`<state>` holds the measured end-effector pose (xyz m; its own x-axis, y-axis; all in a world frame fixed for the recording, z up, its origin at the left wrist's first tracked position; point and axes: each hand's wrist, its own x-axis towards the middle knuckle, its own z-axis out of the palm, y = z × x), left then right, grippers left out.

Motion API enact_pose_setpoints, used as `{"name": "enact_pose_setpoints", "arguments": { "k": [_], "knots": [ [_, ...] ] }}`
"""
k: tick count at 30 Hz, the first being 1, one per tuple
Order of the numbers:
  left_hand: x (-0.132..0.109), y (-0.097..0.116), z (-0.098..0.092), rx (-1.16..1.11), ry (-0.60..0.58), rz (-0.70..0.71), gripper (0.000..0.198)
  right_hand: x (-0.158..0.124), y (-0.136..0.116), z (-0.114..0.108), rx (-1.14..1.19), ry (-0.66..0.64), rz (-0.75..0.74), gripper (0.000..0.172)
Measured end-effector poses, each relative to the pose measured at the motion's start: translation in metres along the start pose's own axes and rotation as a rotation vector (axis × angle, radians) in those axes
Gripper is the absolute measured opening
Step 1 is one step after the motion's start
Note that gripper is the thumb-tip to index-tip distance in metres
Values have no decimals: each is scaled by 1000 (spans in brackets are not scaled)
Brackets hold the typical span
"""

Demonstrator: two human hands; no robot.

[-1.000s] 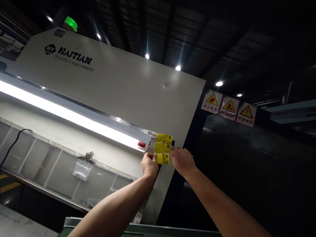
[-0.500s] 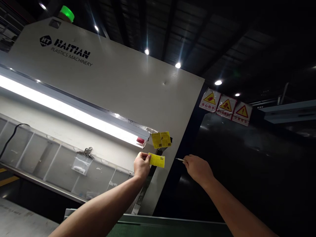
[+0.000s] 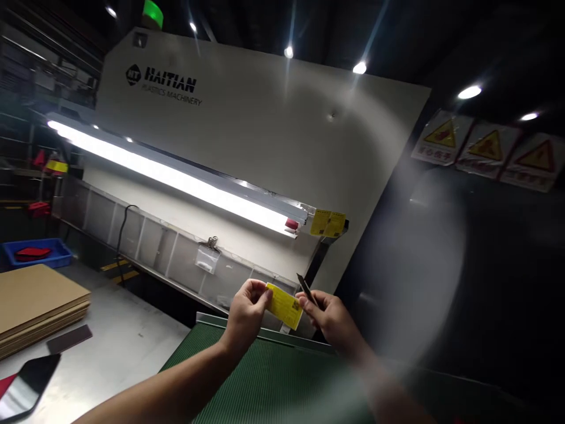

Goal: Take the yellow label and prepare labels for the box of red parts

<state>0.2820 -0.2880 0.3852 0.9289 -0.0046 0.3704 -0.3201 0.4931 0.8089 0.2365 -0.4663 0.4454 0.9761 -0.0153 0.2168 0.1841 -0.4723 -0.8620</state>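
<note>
My left hand (image 3: 245, 314) pinches the left end of a small yellow label (image 3: 285, 306) in front of me. Touching the label's right edge, my right hand (image 3: 330, 317) is closed around a thin dark tool (image 3: 306, 289) that points up and to the left. Two more yellow labels (image 3: 328, 223) hang on the end of the lamp rail (image 3: 247, 191) of the white machine panel (image 3: 265, 129), above both hands.
A green ribbed belt (image 3: 273, 383) runs below my arms. Stacked brown boards (image 3: 35, 300) lie at the left on the grey floor, with a blue bin (image 3: 35, 253) behind them. A clipped plastic pouch (image 3: 206, 257) hangs on the panel. Warning signs (image 3: 488, 147) sit at the upper right.
Both hands have come down from the lamp rail toward the belt. My left hand kept one yellow label, and my right hand with the tool has closed in on it. The view has dropped lower.
</note>
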Motion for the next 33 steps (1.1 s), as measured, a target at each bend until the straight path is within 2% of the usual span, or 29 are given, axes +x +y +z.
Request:
{"name": "enact_pose_setpoints", "arguments": {
  "k": [4,7,9,12,15,18,20,22,24,26,27,29,33],
  "knots": [
    [-43,9,-46,-65,48,-53,46,-21,10,55,195,-164,15,48],
    [-92,8,-86,-159,78,-187,55,-50,18,102,256,-250,72,47],
    [-130,5,-113,-194,135,-290,47,-73,28,139,263,-294,101,47],
    [-184,1,-156,-189,331,-409,40,-109,52,199,232,-345,151,46],
    [-228,2,-203,-144,570,-505,47,-144,77,250,185,-400,157,46],
    [-262,14,-247,-69,854,-528,65,-180,112,286,148,-425,166,45],
    [-281,26,-270,-27,1013,-522,74,-210,149,305,77,-491,179,42],
    [-298,37,-283,-14,1098,-540,76,-242,196,325,-66,-630,142,34],
    [-312,45,-287,-18,1136,-572,77,-273,241,344,-231,-767,140,23],
    [-324,50,-287,-17,1157,-597,79,-293,271,360,-309,-800,100,19],
    [-329,52,-287,-9,1169,-608,80,-298,278,365,-310,-785,65,20],
    [-340,54,-287,21,1200,-646,81,-297,273,372,-241,-739,-15,26],
    [-368,53,-294,56,1247,-744,78,-264,220,388,-22,-639,-18,33]
  ]
}}
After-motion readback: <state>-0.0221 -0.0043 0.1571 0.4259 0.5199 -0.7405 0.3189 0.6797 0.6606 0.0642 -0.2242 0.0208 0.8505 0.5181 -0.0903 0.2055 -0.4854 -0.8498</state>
